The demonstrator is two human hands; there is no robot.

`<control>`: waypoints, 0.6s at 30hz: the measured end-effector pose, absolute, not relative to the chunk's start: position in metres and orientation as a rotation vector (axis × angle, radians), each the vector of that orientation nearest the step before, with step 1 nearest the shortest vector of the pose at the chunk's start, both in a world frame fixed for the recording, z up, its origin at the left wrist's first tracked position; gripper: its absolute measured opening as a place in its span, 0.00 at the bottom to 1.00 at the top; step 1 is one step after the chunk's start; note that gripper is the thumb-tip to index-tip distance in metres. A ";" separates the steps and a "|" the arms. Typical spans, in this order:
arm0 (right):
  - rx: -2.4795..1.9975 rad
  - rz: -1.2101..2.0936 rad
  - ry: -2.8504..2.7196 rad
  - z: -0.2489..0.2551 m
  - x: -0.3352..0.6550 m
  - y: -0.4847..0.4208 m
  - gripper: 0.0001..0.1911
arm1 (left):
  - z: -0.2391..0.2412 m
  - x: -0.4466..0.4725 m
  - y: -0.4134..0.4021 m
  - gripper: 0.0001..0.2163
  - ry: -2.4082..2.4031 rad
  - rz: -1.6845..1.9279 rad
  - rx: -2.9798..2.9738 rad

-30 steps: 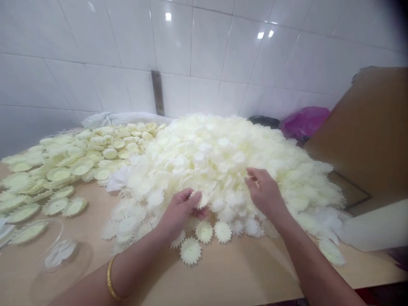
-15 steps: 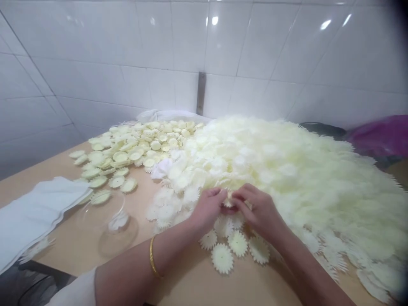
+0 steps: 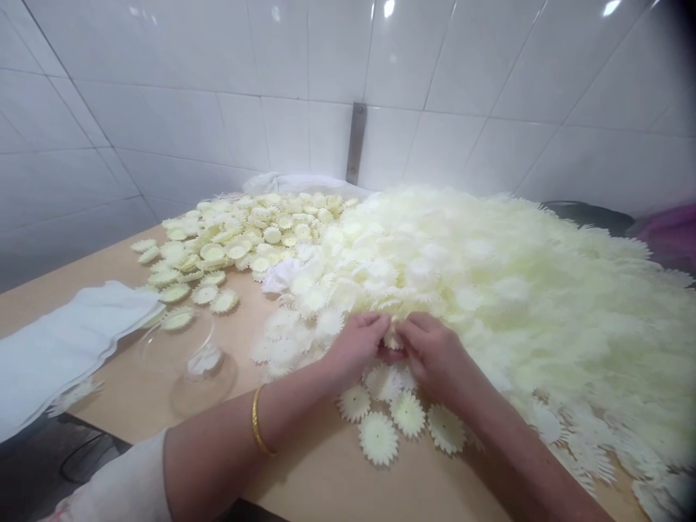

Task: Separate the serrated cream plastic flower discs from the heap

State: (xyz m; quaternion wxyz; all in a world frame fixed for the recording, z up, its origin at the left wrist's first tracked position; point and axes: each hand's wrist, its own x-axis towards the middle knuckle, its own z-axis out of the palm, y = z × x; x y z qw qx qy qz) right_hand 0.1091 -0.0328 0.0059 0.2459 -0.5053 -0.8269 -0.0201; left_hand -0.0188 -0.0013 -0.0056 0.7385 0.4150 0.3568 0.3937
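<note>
Both hands meet at the near edge of a big heap of pale yellow-white fringed petal discs (image 3: 478, 268). My left hand (image 3: 362, 344) pinches one side of a small pale toothed petal disc (image 3: 392, 338). The other side sits between the thumb and fingers of my right hand (image 3: 432, 348). Fingers partly cover this disc, so its full shape is hidden. Just below the hands, several loose toothed discs (image 3: 378, 438) lie flat on the table, some with a small dark centre hole.
Thicker scalloped pieces (image 3: 239, 250) are piled at back left. A clear round container (image 3: 177, 348) with white bits stands on the wooden table (image 3: 320, 471). White sheets (image 3: 70, 348) lie at the left edge. Behind rises a tiled wall (image 3: 185, 138) with a metal strip (image 3: 356, 143).
The view has shifted slightly, so the wall and heaps appear moved. My right hand's fingers have curled in closer to the disc. Both hands still hold it in the same place.
</note>
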 end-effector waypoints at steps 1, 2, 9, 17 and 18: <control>-1.367 -0.078 -2.256 0.005 0.109 -0.033 0.10 | -0.006 -0.019 -0.001 0.14 0.785 0.874 0.906; -1.362 -0.090 -2.255 0.003 0.110 -0.033 0.10 | -0.006 -0.019 -0.001 0.14 0.787 0.875 0.906; -1.404 0.169 -2.174 0.000 0.117 -0.034 0.09 | -0.007 -0.022 -0.001 0.12 0.685 0.812 0.959; -1.373 0.330 -2.008 0.008 0.123 -0.037 0.09 | -0.006 -0.023 0.002 0.15 0.611 0.787 0.939; -1.380 0.354 -1.975 0.009 0.124 -0.037 0.09 | -0.005 -0.023 0.002 0.14 0.585 0.779 0.963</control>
